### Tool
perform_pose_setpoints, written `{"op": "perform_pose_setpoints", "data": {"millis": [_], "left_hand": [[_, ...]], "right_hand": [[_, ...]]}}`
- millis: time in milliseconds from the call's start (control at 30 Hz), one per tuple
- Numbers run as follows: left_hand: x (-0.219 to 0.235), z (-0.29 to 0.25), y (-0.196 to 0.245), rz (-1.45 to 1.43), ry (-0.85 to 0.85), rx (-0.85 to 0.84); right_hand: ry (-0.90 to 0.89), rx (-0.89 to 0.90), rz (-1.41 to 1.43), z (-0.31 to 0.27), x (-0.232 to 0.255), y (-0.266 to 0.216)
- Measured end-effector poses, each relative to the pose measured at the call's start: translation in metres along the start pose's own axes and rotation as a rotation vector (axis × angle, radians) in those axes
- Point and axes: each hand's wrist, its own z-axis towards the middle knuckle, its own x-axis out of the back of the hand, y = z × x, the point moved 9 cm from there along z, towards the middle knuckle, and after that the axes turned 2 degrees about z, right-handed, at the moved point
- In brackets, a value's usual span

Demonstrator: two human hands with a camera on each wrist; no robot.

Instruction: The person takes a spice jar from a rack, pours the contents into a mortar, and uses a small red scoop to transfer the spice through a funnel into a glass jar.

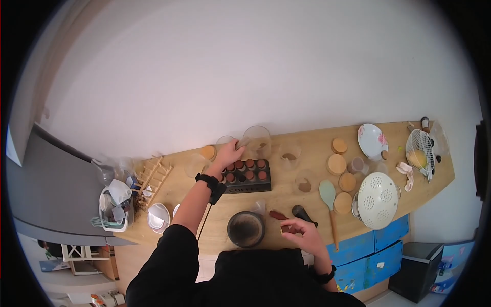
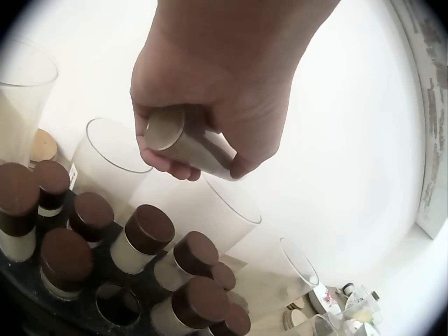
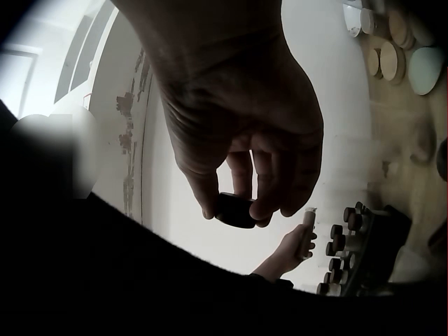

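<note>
The left hand [image 1: 230,154] grips a small clear tube [image 2: 189,141] holding brownish contents, tilted above tall clear containers [image 2: 112,157] behind the rack. Below it stands a black rack [image 1: 248,185] of tubes with dark red-brown caps [image 2: 150,229]; one slot [image 2: 117,303] shows no cap. Near the table's front edge, the right hand [image 1: 305,237] pinches a small dark cap [image 3: 236,211] between thumb and fingers. A dark round bowl [image 1: 246,229] stands to the left of that hand.
To the right are wooden lids [image 1: 336,165], a green spatula [image 1: 328,195], a white colander [image 1: 377,200] and a flowered plate [image 1: 372,140]. A dark-handled tool [image 1: 305,215] lies by the right hand. At left stand a wooden rack [image 1: 153,176] and a filled white basin [image 1: 116,225].
</note>
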Motion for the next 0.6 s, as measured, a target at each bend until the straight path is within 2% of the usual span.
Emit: {"op": "perform_pose_setpoints", "data": {"millis": [33,233,367,467,533,600], "left_hand": [[0.005,-0.001,0.007,0.01,0.038,-0.011],[0.005,-0.003,0.02,0.114,-0.023,0.053],[-0.001,0.006,0.021,0.169,-0.034,0.007],[-0.003,0.003,0.023,0.188,-0.074,0.105],[0.006,-0.005,0.037,0.165,0.032,0.069],[0.003,-0.001,0.031,0.196,0.027,0.048]], "right_hand": [[0.014,-0.009,0.0,-0.005,0.002,0.002],[0.075,-0.016,0.026,-0.019,0.011,0.021],[0.103,-0.039,0.039,-0.024,0.015,0.024],[0.092,-0.036,0.034,-0.029,0.017,0.027],[0.079,-0.02,0.034,-0.031,0.017,0.029],[0.083,-0.013,0.032,-0.032,0.019,0.031]]}}
